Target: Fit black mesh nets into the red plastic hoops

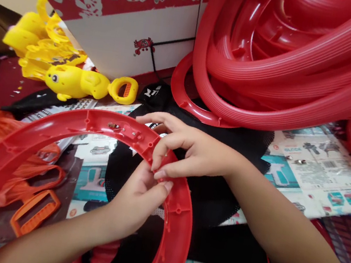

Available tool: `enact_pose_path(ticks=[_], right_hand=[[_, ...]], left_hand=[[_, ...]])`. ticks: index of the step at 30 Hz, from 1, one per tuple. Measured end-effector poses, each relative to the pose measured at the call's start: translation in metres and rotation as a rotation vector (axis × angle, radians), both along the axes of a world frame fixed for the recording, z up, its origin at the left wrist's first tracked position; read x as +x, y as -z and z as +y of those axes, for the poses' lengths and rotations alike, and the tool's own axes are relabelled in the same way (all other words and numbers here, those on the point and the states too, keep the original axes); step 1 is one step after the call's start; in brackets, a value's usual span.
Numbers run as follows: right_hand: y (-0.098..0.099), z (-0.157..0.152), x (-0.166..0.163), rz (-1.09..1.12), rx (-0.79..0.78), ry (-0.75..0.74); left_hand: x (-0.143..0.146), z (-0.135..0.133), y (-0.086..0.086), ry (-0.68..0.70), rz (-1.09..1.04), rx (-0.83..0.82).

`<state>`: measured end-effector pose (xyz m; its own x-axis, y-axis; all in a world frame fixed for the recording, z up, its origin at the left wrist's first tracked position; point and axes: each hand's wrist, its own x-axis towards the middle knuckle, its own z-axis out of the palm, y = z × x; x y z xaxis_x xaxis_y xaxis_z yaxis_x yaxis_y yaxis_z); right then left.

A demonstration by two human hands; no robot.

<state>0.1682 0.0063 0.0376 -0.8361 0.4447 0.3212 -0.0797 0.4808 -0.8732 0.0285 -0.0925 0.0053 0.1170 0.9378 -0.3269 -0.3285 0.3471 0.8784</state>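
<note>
The left hand [138,201] clamps the red ring [177,229], the right hand [188,151] curls over it, grip unclear, and "GLOCK" shows near the printed sheet's [319,194] upper edge.

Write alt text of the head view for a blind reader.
A person's left hand and right hand meet at the hollow side of a red plastic ring. Behind it are a yellow animal-shaped toy, piled ridged red rings and a red-and-white carton.

two grips [192,152], one near red ring [175,234], two crab prints [142,45] (piled rings [246,103] overlap, uncountable)
</note>
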Motion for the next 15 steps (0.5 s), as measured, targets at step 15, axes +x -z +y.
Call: enact_pose_path(ticks=[15], right_hand=[[-0.021,-0.011,0.01,0.011,-0.028,0.291]], left_hand=[[-0.003,0.002,0.003,0.042,0.048,0.021]])
